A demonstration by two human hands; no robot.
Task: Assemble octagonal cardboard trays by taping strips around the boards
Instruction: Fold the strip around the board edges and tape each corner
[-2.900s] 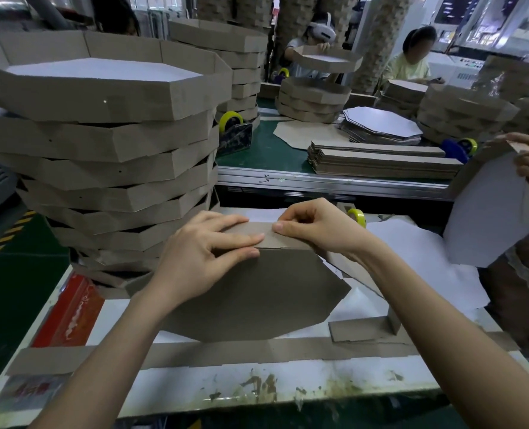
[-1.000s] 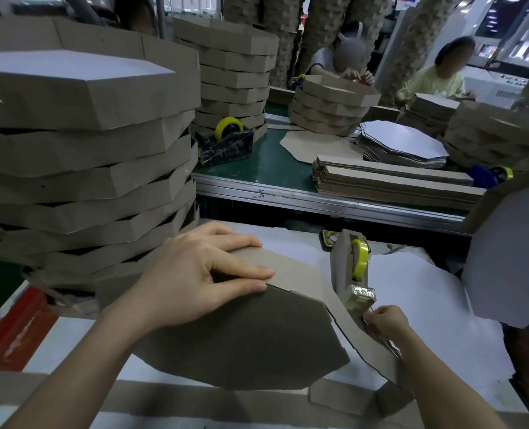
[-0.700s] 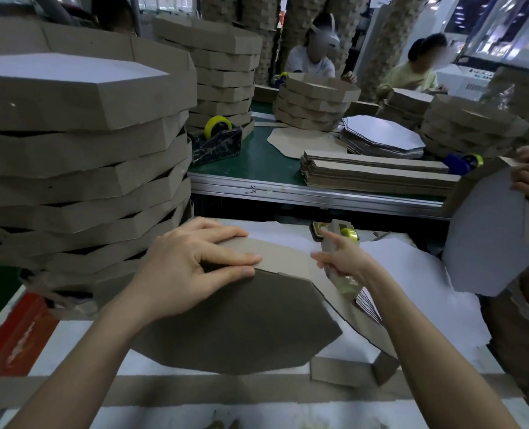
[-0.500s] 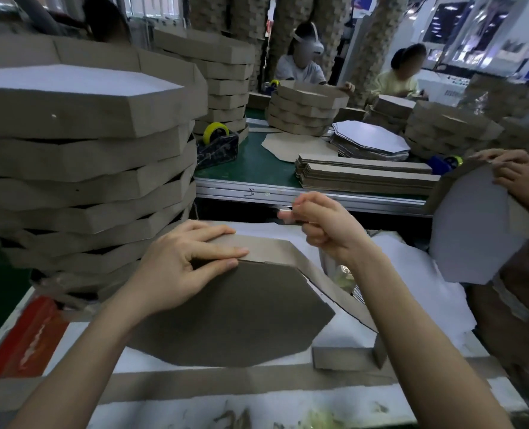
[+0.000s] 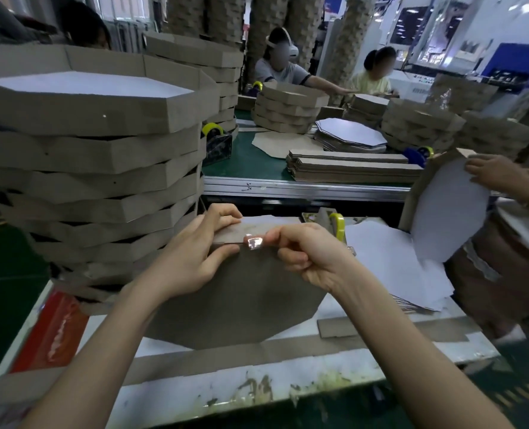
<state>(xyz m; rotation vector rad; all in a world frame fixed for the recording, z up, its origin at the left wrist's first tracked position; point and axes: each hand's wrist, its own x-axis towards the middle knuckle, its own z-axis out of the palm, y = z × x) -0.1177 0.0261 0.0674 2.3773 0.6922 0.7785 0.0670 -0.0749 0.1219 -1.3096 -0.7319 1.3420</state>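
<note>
Head view: my left hand (image 5: 192, 258) grips the strip (image 5: 269, 229) along the board (image 5: 250, 301)'s far edge; my right hand (image 5: 306, 255), just beside it, pinches tape (image 5: 253, 243) at that crosswise seam.

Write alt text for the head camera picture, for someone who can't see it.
A person's left hand holds a cardboard strip against the edge of an octagonal board while the right hand pinches clear tape at their joint. Finished trays are stacked at left.
</note>
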